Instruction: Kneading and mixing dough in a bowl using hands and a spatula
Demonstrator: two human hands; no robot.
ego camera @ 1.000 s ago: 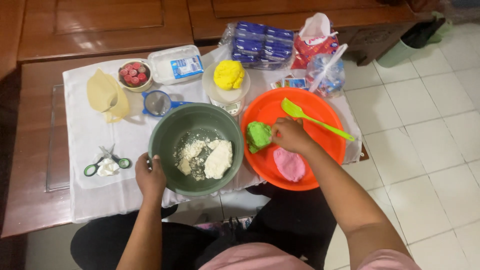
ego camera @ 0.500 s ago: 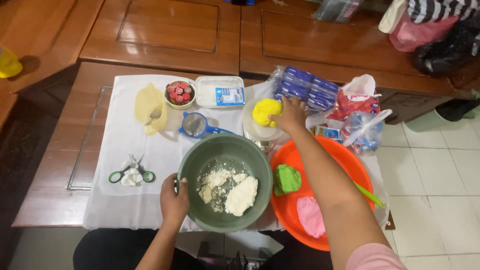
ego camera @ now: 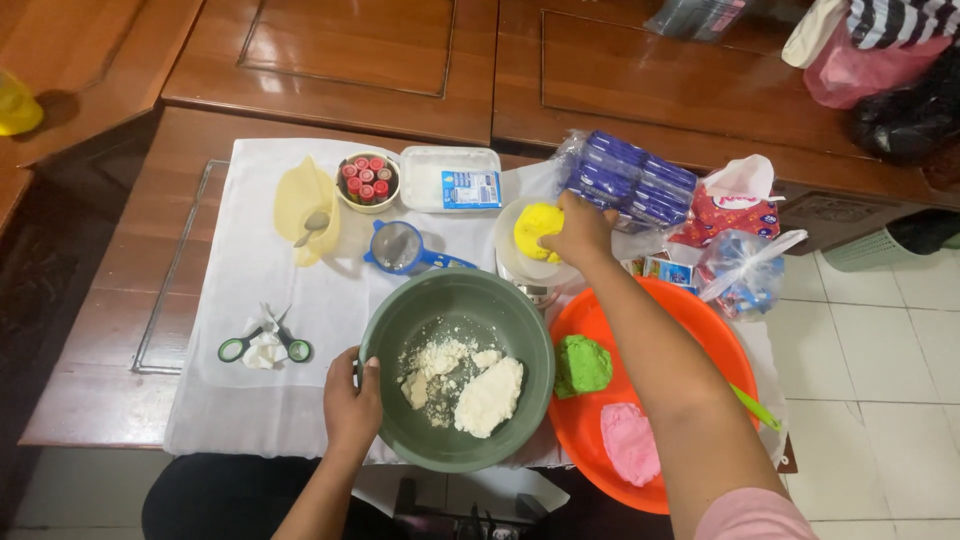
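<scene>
- Your left hand [ego camera: 350,400] is closed over the near-left rim of the one green bowl [ego camera: 390,340], thumb inside the wall, fingers outside.
- Inside the green bowl lie one smooth white dough lump [ego camera: 490,395] and loose white crumbs [ego camera: 435,362] to its left.
- Right of the green bowl, touching it, is one orange plate [ego camera: 700,320]. It carries two dough lumps: a pink one [ego camera: 630,442] at the near side and a green one [ego camera: 582,365] beside the bowl. A green spatula [ego camera: 757,409] pokes out past your forearm.
- Left of the green bowl lies one pair of green-handled scissors [ego camera: 265,345] on the white cloth [ego camera: 240,260].
- Just beyond the green bowl sits one blue sieve [ego camera: 398,246].
- Your right hand [ego camera: 580,230] reaches beyond the bowl's far-right rim, fingers curled against one yellow dough ball [ego camera: 535,228]; you cannot tell if it is fully gripped.
- Farther from the green bowl: one yellow sheet with a spoon [ego camera: 308,208], one small cup of red tubes [ego camera: 367,180], one white tub [ego camera: 450,180], one blue packet bundle [ego camera: 628,178].
</scene>
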